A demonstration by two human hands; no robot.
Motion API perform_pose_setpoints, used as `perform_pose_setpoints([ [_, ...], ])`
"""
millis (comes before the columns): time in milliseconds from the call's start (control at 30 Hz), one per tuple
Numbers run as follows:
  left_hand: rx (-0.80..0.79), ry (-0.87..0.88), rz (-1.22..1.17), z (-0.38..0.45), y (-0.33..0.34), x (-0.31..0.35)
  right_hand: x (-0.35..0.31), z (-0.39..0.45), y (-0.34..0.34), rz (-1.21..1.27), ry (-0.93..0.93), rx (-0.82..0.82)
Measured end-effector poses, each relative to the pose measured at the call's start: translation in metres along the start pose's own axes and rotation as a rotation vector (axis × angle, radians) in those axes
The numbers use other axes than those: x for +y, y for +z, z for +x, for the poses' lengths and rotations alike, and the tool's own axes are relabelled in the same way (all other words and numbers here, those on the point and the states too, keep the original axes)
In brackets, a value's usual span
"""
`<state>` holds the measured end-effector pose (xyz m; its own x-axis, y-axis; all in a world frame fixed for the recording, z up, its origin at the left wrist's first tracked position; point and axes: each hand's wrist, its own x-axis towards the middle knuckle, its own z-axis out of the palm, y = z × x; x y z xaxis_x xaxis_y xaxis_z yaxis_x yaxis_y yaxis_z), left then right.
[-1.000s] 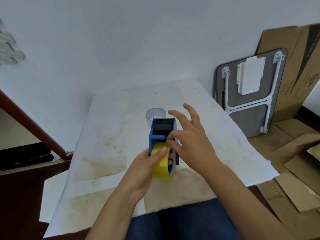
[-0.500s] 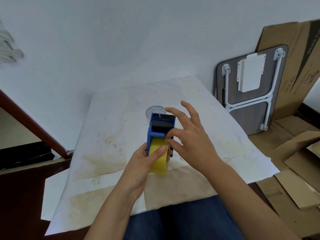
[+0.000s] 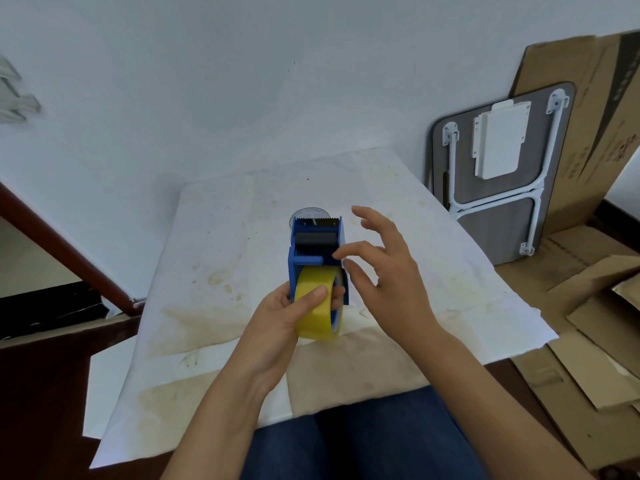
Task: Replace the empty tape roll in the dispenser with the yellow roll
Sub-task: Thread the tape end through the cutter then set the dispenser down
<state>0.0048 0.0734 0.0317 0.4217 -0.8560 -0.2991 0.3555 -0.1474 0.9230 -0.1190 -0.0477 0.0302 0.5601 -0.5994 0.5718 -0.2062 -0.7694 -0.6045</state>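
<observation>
A blue tape dispenser (image 3: 313, 249) is held up over the table, its toothed blade pointing away from me. The yellow roll (image 3: 317, 315) sits in its near end, between the blue side walls. My left hand (image 3: 280, 317) grips the dispenser from the left and below, thumb pressed on the yellow roll. My right hand (image 3: 384, 271) hovers just right of the dispenser with fingers spread, fingertips near its right wall, holding nothing. Behind the dispenser lies the empty tape roll (image 3: 308, 214), a clear ring mostly hidden by the blade.
The table (image 3: 433, 258) is covered with stained white paper. A folded grey table with white legs (image 3: 498, 174) leans on the wall at right, with flattened cardboard (image 3: 588, 140) behind and beside it. A dark wooden rail (image 3: 62, 251) runs along the left.
My right hand has let go of the dispenser's right side and opened, drifting slightly right. The left hand has kept its hold, tilting the dispenser a little more upright.
</observation>
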Motion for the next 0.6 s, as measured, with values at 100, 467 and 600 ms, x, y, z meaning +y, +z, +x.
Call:
perform_pose_setpoints([
  [100, -0.026, 0.012, 0.007, 0.0, -0.001, 0.0, 0.003, 0.001, 0.001, 0.012, 0.012, -0.004],
  [467, -0.023, 0.046, 0.046, 0.002, -0.001, -0.001, -0.004, -0.009, -0.002, 0.154, 0.026, -0.154],
  [600, -0.02, 0.06, 0.067, 0.003, -0.001, -0.002, -0.006, -0.006, -0.001, 0.127, 0.02, -0.154],
])
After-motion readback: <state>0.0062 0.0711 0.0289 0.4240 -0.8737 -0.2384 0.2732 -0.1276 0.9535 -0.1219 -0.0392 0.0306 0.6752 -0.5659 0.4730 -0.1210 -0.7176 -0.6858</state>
